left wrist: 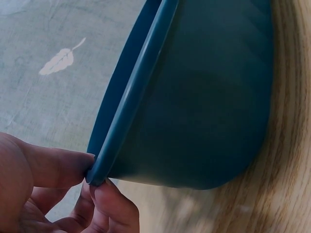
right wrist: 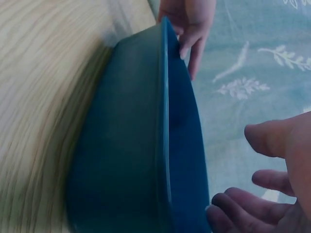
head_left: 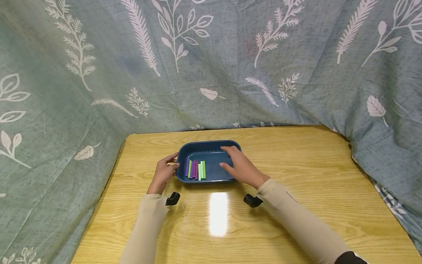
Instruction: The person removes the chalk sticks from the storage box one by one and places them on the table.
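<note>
Left hand: gripping. Thumb and fingers pinch the rim of the deep blue, rounded rectangular, smooth-walled tray at its left end. As seen from the left wrist, the rim is trapped between the thumb on one side and a bent finger on the other.

Right hand: not gripping. Its thumb and fingers are spread apart with nothing between them, positioned over the right end of the tray. The right wrist view shows the fingertips close to the rim; contact cannot be confirmed.

Tray position: between the two hands, on the glossy yellow wood-grain table, long side running left to right. The left-hand grip is at its left end wall; the remainder of the tray extends to the right of that grip.

Contents: a row of short, slim sticks in purple, magenta, bright green and pale green. The sticks lie side by side on the tray floor, roughly parallel to the short end. Relative to the grip, they lie just inside the pinched end wall, near the left hand and well apart from the right. Tray walls hide them in both wrist views.

Surroundings: beige sleeves cover both forearms. A black fitting projects at each wrist. Grey-green cloth with white leaf prints hangs behind the table.
</note>
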### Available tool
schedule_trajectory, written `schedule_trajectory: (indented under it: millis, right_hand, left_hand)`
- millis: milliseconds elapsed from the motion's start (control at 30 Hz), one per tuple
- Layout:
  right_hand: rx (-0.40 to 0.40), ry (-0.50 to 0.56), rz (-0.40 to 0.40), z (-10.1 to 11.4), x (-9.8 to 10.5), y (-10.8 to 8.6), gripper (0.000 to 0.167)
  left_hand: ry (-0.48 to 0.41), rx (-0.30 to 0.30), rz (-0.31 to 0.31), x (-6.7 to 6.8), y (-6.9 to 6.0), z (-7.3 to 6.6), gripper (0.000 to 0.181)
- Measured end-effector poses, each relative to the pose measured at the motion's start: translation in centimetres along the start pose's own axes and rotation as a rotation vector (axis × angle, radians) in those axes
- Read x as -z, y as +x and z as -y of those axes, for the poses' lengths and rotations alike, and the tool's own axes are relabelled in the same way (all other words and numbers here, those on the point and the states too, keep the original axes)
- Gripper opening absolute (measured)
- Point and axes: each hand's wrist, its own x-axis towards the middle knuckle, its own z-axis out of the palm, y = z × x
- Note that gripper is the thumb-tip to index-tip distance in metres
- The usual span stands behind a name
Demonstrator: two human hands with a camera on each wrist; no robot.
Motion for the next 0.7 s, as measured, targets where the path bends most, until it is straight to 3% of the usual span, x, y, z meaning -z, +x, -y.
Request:
schedule_trajectory:
  millis: [167, 700]
  right_hand:
    - [-0.027, 0.044, 0.006, 0.8, -0.5, 0.7, 0.060]
    - [-0.247, 0.259, 0.107, 1.6, -2.7, 3.5, 0.050]
  left_hand:
    - [-0.003, 0.004, -0.010, -0.1, 0.0, 0.0, 0.050]
    - [-0.016, 0.009, -0.017, -0.3, 0.2, 0.4, 0.051]
